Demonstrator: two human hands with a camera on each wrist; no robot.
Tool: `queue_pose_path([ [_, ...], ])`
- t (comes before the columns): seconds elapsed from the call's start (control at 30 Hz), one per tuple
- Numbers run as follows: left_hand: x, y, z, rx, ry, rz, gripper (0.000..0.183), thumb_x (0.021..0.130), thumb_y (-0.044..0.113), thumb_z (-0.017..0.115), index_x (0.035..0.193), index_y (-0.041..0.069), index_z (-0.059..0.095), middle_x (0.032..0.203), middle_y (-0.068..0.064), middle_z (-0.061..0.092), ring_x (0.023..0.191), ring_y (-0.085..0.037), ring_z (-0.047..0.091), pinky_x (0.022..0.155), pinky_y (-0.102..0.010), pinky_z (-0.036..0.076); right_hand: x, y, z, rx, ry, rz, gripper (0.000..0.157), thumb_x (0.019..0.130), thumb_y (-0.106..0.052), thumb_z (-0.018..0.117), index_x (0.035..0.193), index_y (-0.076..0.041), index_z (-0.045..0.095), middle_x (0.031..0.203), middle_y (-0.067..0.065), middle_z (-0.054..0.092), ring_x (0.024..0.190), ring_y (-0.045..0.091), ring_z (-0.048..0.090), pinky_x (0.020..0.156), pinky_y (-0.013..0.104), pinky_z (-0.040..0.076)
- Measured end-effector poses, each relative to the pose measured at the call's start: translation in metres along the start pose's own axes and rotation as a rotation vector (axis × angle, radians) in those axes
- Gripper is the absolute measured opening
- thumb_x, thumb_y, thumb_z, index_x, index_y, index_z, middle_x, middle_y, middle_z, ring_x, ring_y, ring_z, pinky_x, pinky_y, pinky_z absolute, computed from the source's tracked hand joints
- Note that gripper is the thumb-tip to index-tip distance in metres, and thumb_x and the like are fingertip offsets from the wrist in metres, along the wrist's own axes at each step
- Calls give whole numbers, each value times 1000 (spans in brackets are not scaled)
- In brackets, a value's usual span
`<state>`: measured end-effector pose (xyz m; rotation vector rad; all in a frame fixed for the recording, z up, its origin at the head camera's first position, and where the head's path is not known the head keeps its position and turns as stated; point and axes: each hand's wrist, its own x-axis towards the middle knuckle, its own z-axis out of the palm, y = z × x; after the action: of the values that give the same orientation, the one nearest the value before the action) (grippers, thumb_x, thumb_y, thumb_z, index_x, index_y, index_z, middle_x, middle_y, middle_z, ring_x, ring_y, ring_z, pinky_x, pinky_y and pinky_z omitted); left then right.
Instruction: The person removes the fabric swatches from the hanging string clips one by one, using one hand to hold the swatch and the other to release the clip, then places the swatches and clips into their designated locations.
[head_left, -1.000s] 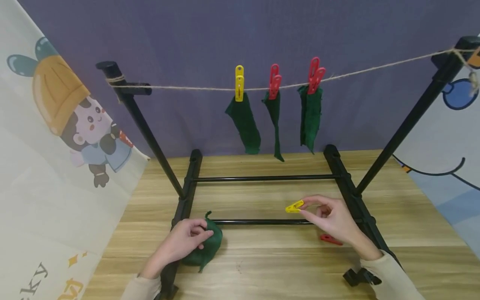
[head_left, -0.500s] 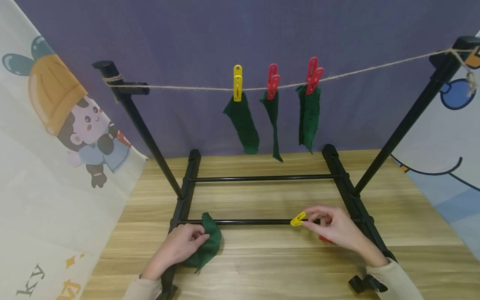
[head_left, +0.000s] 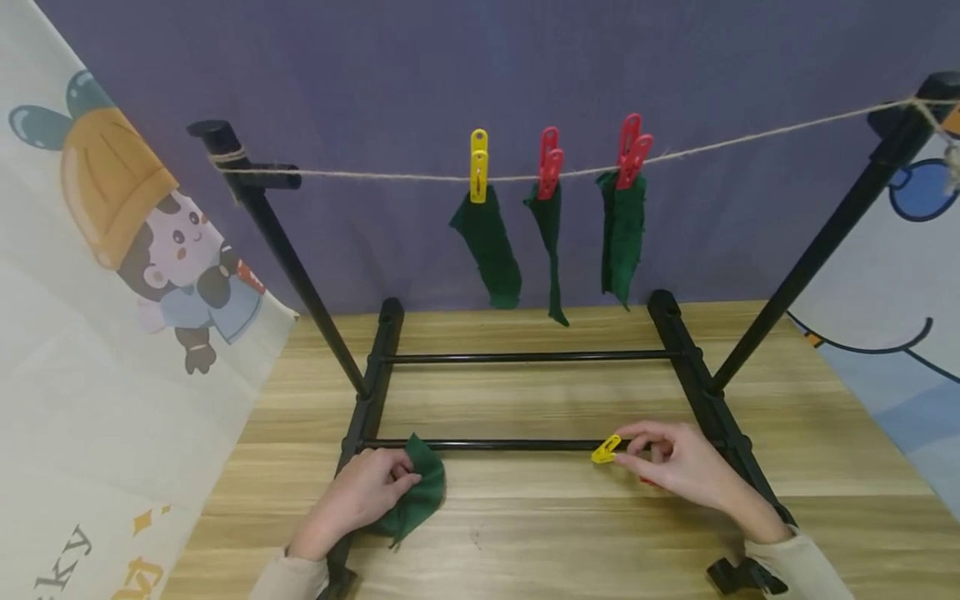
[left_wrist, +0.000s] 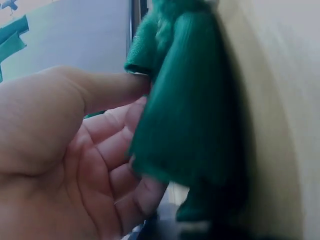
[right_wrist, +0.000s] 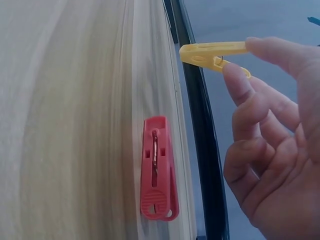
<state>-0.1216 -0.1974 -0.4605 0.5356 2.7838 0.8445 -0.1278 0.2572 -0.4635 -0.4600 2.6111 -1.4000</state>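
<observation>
My left hand point(head_left: 367, 493) pinches a small green cloth point(head_left: 425, 487) just above the table, beside the left foot of the rack. In the left wrist view the cloth point(left_wrist: 195, 100) hangs in folds from thumb and fingers. Between thumb and forefinger, my right hand point(head_left: 686, 467) holds a yellow clothespin point(head_left: 606, 450) by its handle end, near the front crossbar. A red clothespin point(right_wrist: 157, 170) lies on the table below that hand, mostly hidden in the head view. Three green cloths hang on the line, under a yellow clothespin point(head_left: 478, 167) and two red ones.
A twine line point(head_left: 375, 175) runs between two slanted black posts. Two thin black crossbars point(head_left: 525, 357) join the rack's feet on the wooden table point(head_left: 540, 517). Behind hangs a purple-blue backdrop point(head_left: 375, 83), with printed sheets at both sides.
The right hand has come down and nearer to me with the yellow clothespin, covering most of the red one. The left hand has barely moved; its cloth's top corner has straightened.
</observation>
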Motion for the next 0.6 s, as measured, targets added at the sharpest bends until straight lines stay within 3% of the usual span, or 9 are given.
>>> queue_pose_path([
  [0.2, 3, 7, 1, -290, -113, 64, 13, 95, 32, 60, 97, 22, 68, 77, 9, 66, 68, -9, 62, 61, -27, 50, 0, 1, -2, 3, -19, 4, 32, 85, -37, 73, 112, -22, 67, 81, -4, 68, 43, 13, 50, 35, 29, 40],
  [0.33, 5, 8, 2, -399, -104, 48, 16, 96, 29, 60, 101, 15, 67, 78, 5, 67, 71, -16, 63, 64, -29, 51, -1, 2, -2, -5, -19, -5, 31, 85, -36, 73, 111, -22, 67, 81, -5, 67, 44, 12, 50, 35, 28, 40],
  [0.43, 4, 7, 5, -371, -65, -13, 18, 95, 25, 62, 102, 9, 66, 77, 5, 67, 69, -15, 63, 60, -27, 50, -1, 3, -3, -22, -15, -18, 30, 84, -36, 74, 110, -22, 67, 80, -6, 67, 44, 10, 49, 36, 28, 39],
  [0.6, 1, 8, 10, -194, -37, -73, 21, 93, 29, 63, 101, 10, 68, 74, 9, 67, 66, -6, 61, 58, -26, 47, -2, 5, -4, -65, -7, -32, 28, 84, -36, 75, 108, -23, 68, 78, -8, 67, 44, 8, 48, 36, 26, 38],
])
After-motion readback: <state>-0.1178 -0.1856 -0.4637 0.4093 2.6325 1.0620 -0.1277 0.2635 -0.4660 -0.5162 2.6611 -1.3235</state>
